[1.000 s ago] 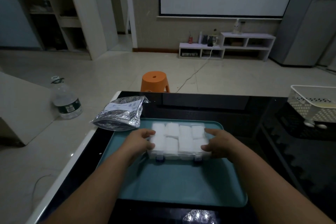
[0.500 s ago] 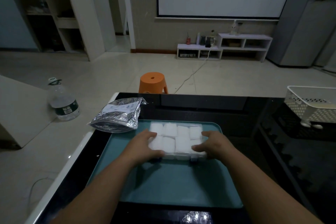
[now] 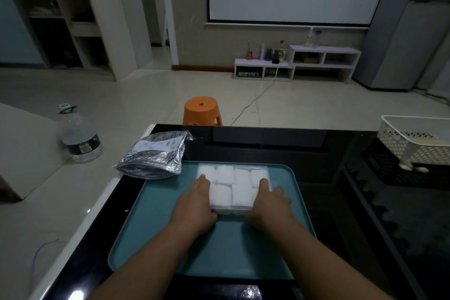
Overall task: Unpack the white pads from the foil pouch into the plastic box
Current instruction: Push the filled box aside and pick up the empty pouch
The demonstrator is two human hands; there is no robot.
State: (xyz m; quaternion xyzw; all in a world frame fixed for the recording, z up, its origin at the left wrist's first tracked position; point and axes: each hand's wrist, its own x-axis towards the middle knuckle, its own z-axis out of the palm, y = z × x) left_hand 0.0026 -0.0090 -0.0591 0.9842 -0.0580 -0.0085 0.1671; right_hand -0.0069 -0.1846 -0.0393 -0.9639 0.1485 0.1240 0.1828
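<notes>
Water bottle (image 3: 81, 140): stands on the floor at far left, beside the worktop.
Foil pouch (image 3: 155, 154): lies crumpled on the worktop's left corner, its near edge overlapping the far left rim of the tray; label side up.
Tray (image 3: 155, 221): teal, flat on the dark glossy worktop (image 3: 341, 202), carrying the box in its far half.
Left hand (image 3: 194, 204): palm down on the left end of the box, fingers laid forward over the top, thumb curled at the near left corner; the grip presses on the box rather than closing round it.
Plastic box (image 3: 230, 212): clear, on the tray between the two hands; whether a lid covers it I cannot tell.
White pads (image 3: 233, 181): packed inside the box in two rows, filling it edge to edge.
Right hand (image 3: 270, 202): palm down on the right end of the box, fingers flat over the top, thumb at the near right corner; same pressing grip.
Orange stool (image 3: 201, 111): on the floor just beyond the worktop's far edge.
White basket (image 3: 414, 139): at the right end of the worktop, well apart from the tray.
</notes>
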